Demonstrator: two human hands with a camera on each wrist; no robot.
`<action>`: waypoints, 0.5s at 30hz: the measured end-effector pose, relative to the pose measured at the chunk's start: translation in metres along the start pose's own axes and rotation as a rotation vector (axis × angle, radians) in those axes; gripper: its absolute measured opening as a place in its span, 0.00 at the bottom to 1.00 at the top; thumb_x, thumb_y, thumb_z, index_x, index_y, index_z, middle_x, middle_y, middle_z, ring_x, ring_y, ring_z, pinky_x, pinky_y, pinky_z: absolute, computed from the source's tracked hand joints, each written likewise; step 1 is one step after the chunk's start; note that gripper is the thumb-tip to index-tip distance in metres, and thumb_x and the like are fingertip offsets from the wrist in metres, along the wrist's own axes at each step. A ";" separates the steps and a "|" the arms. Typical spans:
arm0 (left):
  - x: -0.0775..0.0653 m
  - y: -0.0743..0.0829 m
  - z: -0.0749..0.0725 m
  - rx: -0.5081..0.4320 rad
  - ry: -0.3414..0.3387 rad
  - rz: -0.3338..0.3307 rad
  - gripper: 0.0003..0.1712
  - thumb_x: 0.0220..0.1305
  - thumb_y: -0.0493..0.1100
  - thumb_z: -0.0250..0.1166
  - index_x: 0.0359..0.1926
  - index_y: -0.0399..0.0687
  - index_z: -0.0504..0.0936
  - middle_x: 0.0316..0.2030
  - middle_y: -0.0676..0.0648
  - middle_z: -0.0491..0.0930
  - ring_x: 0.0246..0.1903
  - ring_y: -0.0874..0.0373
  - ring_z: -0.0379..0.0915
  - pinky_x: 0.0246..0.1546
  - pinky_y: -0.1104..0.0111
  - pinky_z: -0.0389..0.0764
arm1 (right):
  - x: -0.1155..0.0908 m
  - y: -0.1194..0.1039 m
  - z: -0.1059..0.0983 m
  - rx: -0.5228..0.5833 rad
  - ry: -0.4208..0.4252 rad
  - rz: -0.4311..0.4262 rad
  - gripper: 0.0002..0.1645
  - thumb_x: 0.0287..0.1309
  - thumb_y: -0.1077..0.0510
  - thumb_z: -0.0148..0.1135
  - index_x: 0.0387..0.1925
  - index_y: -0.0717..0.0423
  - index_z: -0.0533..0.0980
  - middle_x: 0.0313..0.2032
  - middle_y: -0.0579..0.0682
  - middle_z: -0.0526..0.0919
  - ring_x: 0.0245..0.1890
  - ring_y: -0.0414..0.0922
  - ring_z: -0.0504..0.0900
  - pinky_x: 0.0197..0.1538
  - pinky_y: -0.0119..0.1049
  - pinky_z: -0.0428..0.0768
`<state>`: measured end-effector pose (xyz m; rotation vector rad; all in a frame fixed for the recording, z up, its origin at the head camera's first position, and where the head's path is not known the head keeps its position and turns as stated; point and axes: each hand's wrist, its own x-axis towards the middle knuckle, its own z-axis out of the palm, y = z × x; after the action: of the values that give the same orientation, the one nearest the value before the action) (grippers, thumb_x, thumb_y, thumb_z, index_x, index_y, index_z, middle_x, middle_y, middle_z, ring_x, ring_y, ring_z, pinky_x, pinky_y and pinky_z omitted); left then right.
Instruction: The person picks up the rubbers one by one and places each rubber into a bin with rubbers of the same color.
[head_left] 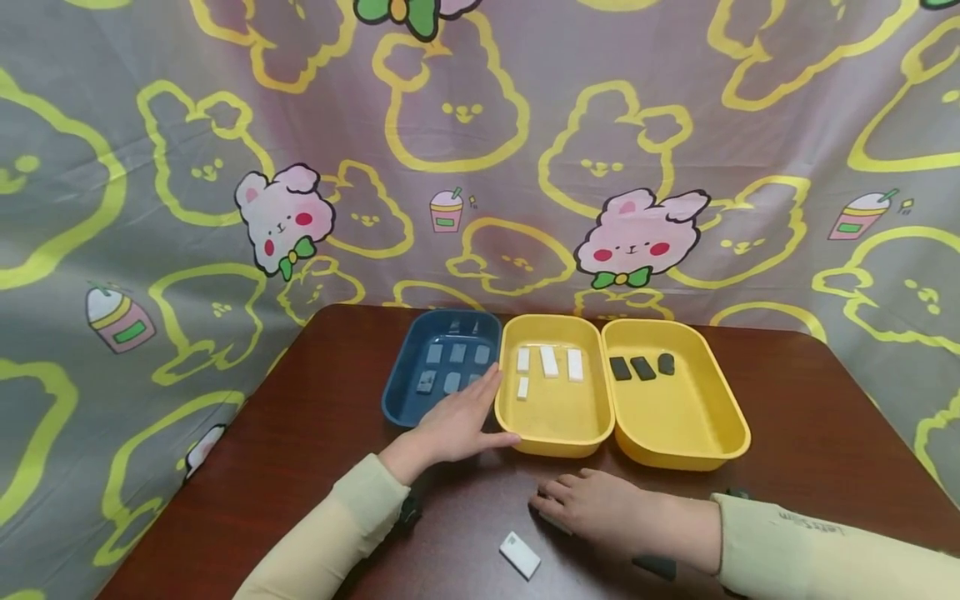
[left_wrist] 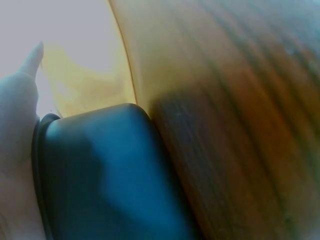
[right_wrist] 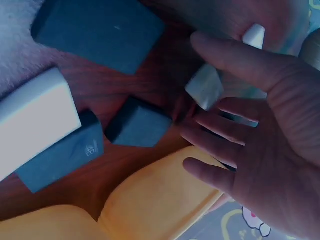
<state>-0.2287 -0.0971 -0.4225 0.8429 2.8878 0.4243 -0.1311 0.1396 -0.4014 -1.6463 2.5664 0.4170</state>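
My left hand (head_left: 453, 423) lies with straight fingers over the side where a blue tray (head_left: 400, 392) meets the middle yellow tray (head_left: 562, 419); its thumb is at the yellow tray's near rim. My right hand (head_left: 596, 506) is low over the table in front of the trays, partly covering a few blocks. In the right wrist view its fingers are loosely bent and the thumb apart, fingertips close to a pale eraser-like block (right_wrist: 205, 87). Dark blocks (right_wrist: 139, 122) and a white block (right_wrist: 40, 117) lie beside it. Another white block (head_left: 520, 555) lies between my arms.
Grey-blue blocks (head_left: 457, 353) lie in rows in the blue tray. Several white blocks (head_left: 549, 362) are in the middle tray. Dark blocks (head_left: 642, 367) lie in the right yellow tray (head_left: 675, 421). A patterned curtain (head_left: 465, 208) hangs behind the brown table (head_left: 300, 417).
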 end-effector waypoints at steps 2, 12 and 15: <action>0.000 0.000 -0.001 0.002 0.004 0.002 0.64 0.54 0.81 0.50 0.77 0.46 0.41 0.76 0.49 0.38 0.72 0.54 0.46 0.65 0.56 0.61 | 0.002 0.001 0.003 -0.004 0.015 -0.005 0.31 0.53 0.55 0.71 0.60 0.48 0.73 0.49 0.42 0.76 0.47 0.38 0.76 0.44 0.33 0.77; -0.001 0.001 0.000 -0.004 0.001 -0.006 0.64 0.54 0.82 0.49 0.77 0.46 0.41 0.76 0.49 0.39 0.72 0.52 0.46 0.65 0.55 0.62 | 0.009 0.006 0.005 0.025 0.046 -0.055 0.15 0.50 0.60 0.70 0.40 0.44 0.77 0.32 0.38 0.70 0.30 0.34 0.71 0.31 0.27 0.72; 0.000 0.002 0.000 -0.001 0.005 -0.003 0.64 0.54 0.81 0.50 0.77 0.46 0.41 0.76 0.48 0.39 0.72 0.52 0.47 0.64 0.55 0.62 | 0.010 0.006 0.005 0.007 0.044 -0.058 0.14 0.50 0.61 0.70 0.39 0.45 0.78 0.32 0.38 0.70 0.29 0.33 0.71 0.30 0.26 0.71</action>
<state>-0.2274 -0.0958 -0.4221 0.8391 2.8933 0.4279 -0.1414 0.1343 -0.4068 -1.7412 2.5405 0.3723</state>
